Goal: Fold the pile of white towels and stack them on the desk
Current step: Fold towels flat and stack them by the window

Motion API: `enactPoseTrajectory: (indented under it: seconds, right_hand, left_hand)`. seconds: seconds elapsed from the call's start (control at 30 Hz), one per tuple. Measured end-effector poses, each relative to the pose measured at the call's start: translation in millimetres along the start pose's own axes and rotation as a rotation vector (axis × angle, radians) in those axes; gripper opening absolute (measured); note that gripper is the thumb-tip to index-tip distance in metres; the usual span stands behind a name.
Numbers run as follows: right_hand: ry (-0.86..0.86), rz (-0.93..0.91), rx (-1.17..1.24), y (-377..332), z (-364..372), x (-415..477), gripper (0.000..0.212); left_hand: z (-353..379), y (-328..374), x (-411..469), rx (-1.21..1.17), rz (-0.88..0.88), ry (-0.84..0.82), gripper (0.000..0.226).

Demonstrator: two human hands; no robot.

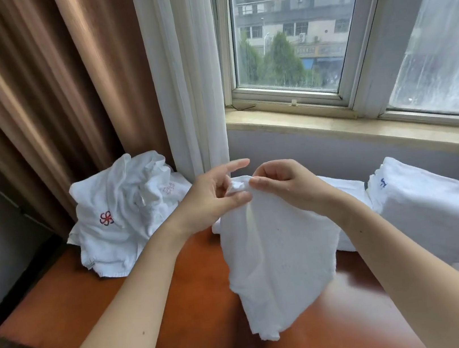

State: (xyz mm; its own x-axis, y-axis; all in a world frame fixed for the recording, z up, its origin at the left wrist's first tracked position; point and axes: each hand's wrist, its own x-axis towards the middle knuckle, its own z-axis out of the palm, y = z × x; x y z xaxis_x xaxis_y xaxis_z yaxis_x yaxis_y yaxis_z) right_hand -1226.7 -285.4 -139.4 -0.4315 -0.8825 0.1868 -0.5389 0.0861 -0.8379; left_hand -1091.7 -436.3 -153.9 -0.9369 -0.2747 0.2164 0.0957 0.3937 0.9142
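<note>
Pinches the top edge of a white towel (276, 256) with both hands: left hand (211, 201) between thumb and curled fingers, forefinger sticking out straight; right hand (286, 183) with fingers curled over the bunched corner. Holds the hands almost touching, above the desk (180, 294). Lets the towel hang in loose folds, lower corner down near the reddish-brown top; cannot tell whether touching. Leaves a crumpled pile of white towels (121, 216), marked with a red emblem, at the desk's far left against the brown curtain (30, 84). Keeps a stack of folded towels (429, 203) at the far right, under the window sill (334, 125).
</note>
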Motion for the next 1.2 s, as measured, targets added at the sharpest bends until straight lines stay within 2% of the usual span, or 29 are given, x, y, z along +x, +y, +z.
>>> enactPoseTrajectory:
  seconds: [0.07, 0.13, 0.3, 0.5, 0.67, 0.77, 0.9, 1.0, 1.13, 1.2]
  right_hand:
    - [-0.006, 0.006, -0.001, -1.4, -2.1, 0.0, 0.03]
    - [0.001, 0.013, -0.02, -2.5, -3.4, 0.2, 0.027]
    - [0.015, 0.056, -0.076, 2.5, -18.4, -2.3, 0.011]
    - [0.059, 0.102, -0.225, 12.2, -26.3, -3.1, 0.011]
    - [0.057, 0.082, -0.302, 14.9, -17.6, 0.7, 0.017]
    - [0.027, 0.068, -0.323, 19.5, -15.7, 1.1, 0.025]
    - [0.103, 0.009, -0.27, 23.5, -13.9, 1.5, 0.036]
    - [0.131, -0.042, -0.28, 21.5, -12.4, 3.0, 0.032]
    - [0.135, -0.021, -0.437, 18.0, -14.4, 4.4, 0.021]
    - [0.173, -0.013, -0.41, 14.9, -15.6, 5.4, 0.021]
  left_hand:
    - [3.0, 2.1, 1.6, 0.02, -0.013, -0.032, 0.031]
    - [5.5, 2.5, 4.5, 0.095, -0.027, 0.015, 0.015]
    - [1.3, -5.7, 8.8, 0.242, -0.066, 0.264, 0.003]
    - [-20.3, -16.0, 7.6, 0.219, -0.093, 0.47, 0.004]
    - [-33.3, -20.6, 5.9, 0.244, -0.146, 0.516, 0.017]
    - [-40.0, -22.7, 2.3, 0.255, -0.173, 0.557, 0.017]
    - [-48.5, -26.6, 0.3, 0.262, -0.194, 0.59, 0.018]
    - [-54.0, -28.0, 1.6, 0.265, -0.198, 0.614, 0.019]
    - [-58.6, -32.4, 3.3, 0.304, -0.204, 0.623, 0.015]
    - [-59.1, -34.0, 4.4, 0.314, -0.198, 0.624, 0.012]
